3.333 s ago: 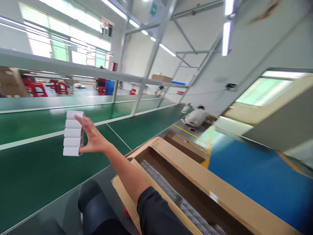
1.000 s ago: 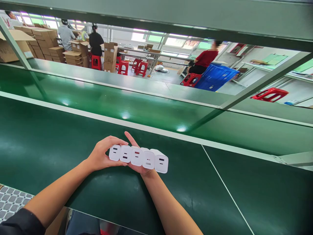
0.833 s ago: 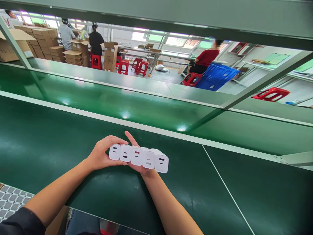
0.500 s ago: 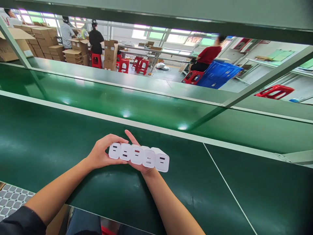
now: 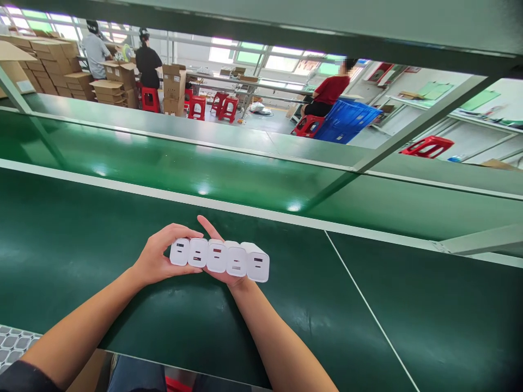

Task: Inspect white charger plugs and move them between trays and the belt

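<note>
A row of several white USB charger blocks (image 5: 216, 264) is held side by side above the green work surface, their port ends toward me. My left hand (image 5: 155, 255) is closed round the left end of the row, thumb along the top and fingers below. Under and behind the middle and right blocks lies my right hand (image 5: 231, 279), bearing the row; one digit sticks out past the top, and its other fingers are mostly hidden. The ports differ: one block has a red slot, others dark or pale ones. The rightmost block sits slightly lower, angled with its long side showing.
The green work surface (image 5: 347, 326) has a pale rail (image 5: 253, 208) along its far side. A slanted metal post (image 5: 417, 128) and an overhead shelf (image 5: 286, 27) frame the view. A patterned grey-white tray (image 5: 16, 342) shows at lower left. Beyond are people, cartons (image 5: 57, 60) and red stools (image 5: 196, 108).
The whole view has shifted a little, so hands and chargers appear slightly further left. The hold on the row looks the same.
</note>
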The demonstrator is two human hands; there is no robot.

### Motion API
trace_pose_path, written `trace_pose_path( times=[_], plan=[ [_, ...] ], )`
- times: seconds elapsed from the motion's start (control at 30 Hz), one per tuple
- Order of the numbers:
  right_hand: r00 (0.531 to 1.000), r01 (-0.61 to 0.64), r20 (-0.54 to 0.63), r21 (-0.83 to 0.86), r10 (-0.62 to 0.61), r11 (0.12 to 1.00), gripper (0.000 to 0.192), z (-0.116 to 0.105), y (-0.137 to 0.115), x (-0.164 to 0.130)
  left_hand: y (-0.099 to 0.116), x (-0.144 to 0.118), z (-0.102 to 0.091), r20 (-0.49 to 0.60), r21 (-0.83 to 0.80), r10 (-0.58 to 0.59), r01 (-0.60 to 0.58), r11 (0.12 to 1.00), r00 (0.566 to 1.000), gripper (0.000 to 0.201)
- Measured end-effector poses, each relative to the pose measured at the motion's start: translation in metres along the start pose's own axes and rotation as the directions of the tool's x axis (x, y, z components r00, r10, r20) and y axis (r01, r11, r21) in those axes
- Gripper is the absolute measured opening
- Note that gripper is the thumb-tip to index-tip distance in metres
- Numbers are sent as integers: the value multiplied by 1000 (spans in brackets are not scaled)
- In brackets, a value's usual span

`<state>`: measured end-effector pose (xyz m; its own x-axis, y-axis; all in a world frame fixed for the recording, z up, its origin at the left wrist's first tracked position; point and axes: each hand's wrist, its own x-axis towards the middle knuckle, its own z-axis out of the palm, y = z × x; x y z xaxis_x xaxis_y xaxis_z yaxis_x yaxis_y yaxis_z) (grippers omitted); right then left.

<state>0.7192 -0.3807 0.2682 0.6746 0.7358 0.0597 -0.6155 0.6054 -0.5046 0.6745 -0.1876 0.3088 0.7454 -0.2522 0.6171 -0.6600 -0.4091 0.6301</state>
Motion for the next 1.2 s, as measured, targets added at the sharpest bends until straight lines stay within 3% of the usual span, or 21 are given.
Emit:
trace_pose_path(
  times=[0.47,0.83,1.2],
  plan=[
    [1000,3,4,-11,-3,1000,75,-2,0,1,-2,-1,2,-10,-1,-13,13,1000,1000,47],
    [999,-6,43,-80,9,997,91,-5,0,2,-5,-3,2,-9,-5,-23,23,1000,1000,47],
    [998,16,67,-63,-12,998,86,-3,-1,2,-4,-1,3,-2,-14,15,-15,1000,1000,48]
  ],
)
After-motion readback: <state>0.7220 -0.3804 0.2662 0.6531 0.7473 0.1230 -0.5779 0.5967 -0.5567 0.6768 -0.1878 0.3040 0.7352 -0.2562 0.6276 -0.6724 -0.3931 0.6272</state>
